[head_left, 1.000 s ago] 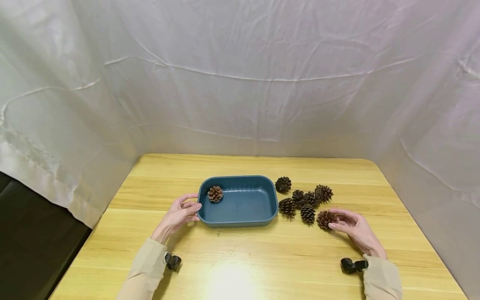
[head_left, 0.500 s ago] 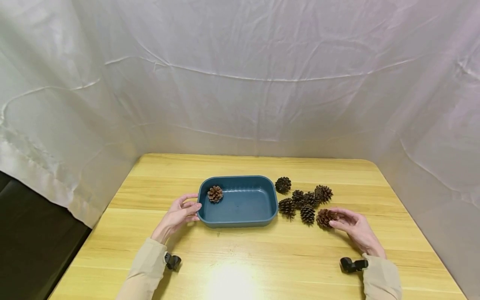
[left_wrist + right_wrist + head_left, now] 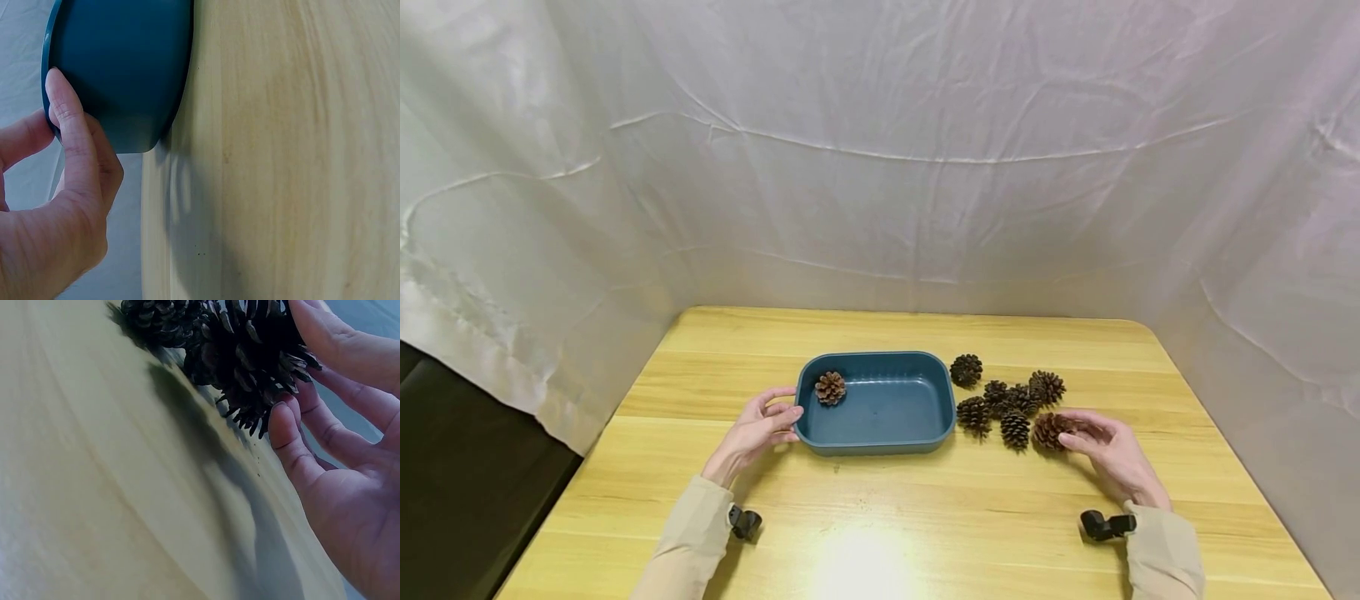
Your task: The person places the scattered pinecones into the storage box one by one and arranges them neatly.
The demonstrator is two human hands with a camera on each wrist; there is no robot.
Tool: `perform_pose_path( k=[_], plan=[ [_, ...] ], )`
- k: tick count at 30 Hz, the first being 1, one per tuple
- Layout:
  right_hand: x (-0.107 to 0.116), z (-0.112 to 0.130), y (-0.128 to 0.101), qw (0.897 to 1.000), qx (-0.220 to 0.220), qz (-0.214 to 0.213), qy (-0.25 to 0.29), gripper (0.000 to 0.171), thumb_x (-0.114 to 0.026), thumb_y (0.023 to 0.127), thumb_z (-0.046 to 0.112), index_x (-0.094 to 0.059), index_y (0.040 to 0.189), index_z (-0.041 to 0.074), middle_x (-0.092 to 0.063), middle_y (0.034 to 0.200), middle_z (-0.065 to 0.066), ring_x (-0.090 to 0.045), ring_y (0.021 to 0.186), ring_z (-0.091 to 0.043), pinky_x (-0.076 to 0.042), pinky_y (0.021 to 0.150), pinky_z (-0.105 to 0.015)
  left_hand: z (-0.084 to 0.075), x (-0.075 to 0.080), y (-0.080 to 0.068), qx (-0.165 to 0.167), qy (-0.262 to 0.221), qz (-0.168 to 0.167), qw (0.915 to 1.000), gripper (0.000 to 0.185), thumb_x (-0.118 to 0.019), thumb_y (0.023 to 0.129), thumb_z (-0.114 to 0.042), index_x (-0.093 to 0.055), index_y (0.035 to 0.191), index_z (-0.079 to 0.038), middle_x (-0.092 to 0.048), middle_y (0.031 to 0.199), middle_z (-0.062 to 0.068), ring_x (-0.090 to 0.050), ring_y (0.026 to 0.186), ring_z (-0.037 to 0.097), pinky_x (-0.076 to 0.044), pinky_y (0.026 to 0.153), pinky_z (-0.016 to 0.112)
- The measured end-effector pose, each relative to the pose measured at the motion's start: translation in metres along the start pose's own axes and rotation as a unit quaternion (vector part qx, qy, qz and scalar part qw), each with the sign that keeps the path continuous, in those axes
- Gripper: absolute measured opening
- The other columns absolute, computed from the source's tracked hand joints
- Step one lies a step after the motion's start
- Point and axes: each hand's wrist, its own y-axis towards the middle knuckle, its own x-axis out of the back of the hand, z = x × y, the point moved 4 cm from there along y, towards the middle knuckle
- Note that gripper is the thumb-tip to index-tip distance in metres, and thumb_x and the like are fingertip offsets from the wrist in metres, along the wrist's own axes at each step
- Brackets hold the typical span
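My left hand (image 3: 758,432) pinches the left end of a dark teal plastic tub (image 3: 874,448), its thumb over the rim and its fingers outside. In the left wrist view the thumb lies just inside the tub's edge (image 3: 181,75). One brown pine cone (image 3: 831,388) sits in the tub's left end. On the right, my right hand (image 3: 1108,450) grips another pine cone (image 3: 1049,432) between thumb and fingers. That cone (image 3: 250,356) partly hides the fingertips in the right wrist view. Close beside it stands a darker pine cone (image 3: 1016,429).
Several more pine cones lie loosely grouped between the tub and my right hand, among them one at the back (image 3: 966,370) and one near the tub wall (image 3: 974,415). The wooden table (image 3: 985,517) is bordered by pale hanging cloth (image 3: 880,217).
My right hand and its pine cone have shifted very slightly away from me and to the left. The left hand and the tub stay put.
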Motion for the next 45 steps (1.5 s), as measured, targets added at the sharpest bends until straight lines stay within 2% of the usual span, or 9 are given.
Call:
perform_pose_path(
  k=[7, 14, 25, 34, 45],
  plan=[
    [0.001, 0.004, 0.002, 0.999, -0.019, -0.006, -0.046, 0.048, -0.071, 0.094, 0.011, -0.055, 0.135, -0.009, -0.062, 0.113, 0.031, -0.062, 0.098, 0.005, -0.053, 0.085, -0.011, -0.001, 0.0, 0.0, -0.002, -0.001, 0.003, 1.0, 0.06, -0.057, 0.1, -0.001, -0.025, 0.149, 0.011, -0.065, 0.096, -0.002, -0.062, 0.069, 0.006, -0.061, 0.067, 0.02],
    [0.003, 0.008, 0.007, 0.999, -0.006, 0.004, -0.05, 0.047, -0.069, 0.095, 0.01, -0.054, 0.136, -0.007, -0.065, 0.111, 0.026, -0.064, 0.1, 0.004, -0.053, 0.086, -0.012, -0.001, -0.001, 0.001, 0.001, 0.002, 0.0, 1.0, 0.06, -0.057, 0.099, 0.0, -0.025, 0.149, 0.01, -0.064, 0.096, -0.002, -0.062, 0.069, 0.006, -0.061, 0.067, 0.02],
    [0.007, 0.025, 0.02, 0.997, -0.003, 0.005, -0.072, 0.046, -0.068, 0.096, 0.016, -0.056, 0.137, -0.002, -0.063, 0.113, 0.03, -0.061, 0.103, 0.009, -0.049, 0.089, -0.007, 0.0, 0.0, 0.001, -0.003, -0.001, 0.005, 1.0, 0.058, -0.056, 0.1, 0.0, -0.025, 0.148, 0.011, -0.065, 0.095, -0.002, -0.062, 0.069, 0.006, -0.062, 0.067, 0.021],
    [0.01, 0.043, 0.038, 0.997, 0.022, 0.017, -0.075, 0.044, -0.067, 0.097, 0.015, -0.056, 0.136, -0.003, -0.065, 0.113, 0.026, -0.063, 0.101, 0.004, -0.051, 0.088, -0.01, 0.001, 0.0, 0.001, -0.003, 0.0, 0.004, 1.0, 0.057, -0.056, 0.1, 0.0, -0.026, 0.148, 0.011, -0.065, 0.095, -0.002, -0.062, 0.069, 0.006, -0.061, 0.067, 0.021],
    [0.002, 0.067, 0.058, 0.997, 0.006, 0.025, -0.073, 0.047, -0.069, 0.097, 0.021, -0.057, 0.136, -0.001, -0.067, 0.111, 0.018, -0.064, 0.099, 0.002, -0.054, 0.085, -0.013, 0.0, 0.0, 0.001, 0.0, -0.002, 0.006, 1.0, 0.058, -0.055, 0.1, 0.001, -0.025, 0.148, 0.011, -0.065, 0.095, -0.002, -0.062, 0.068, 0.006, -0.061, 0.067, 0.021]
  ],
)
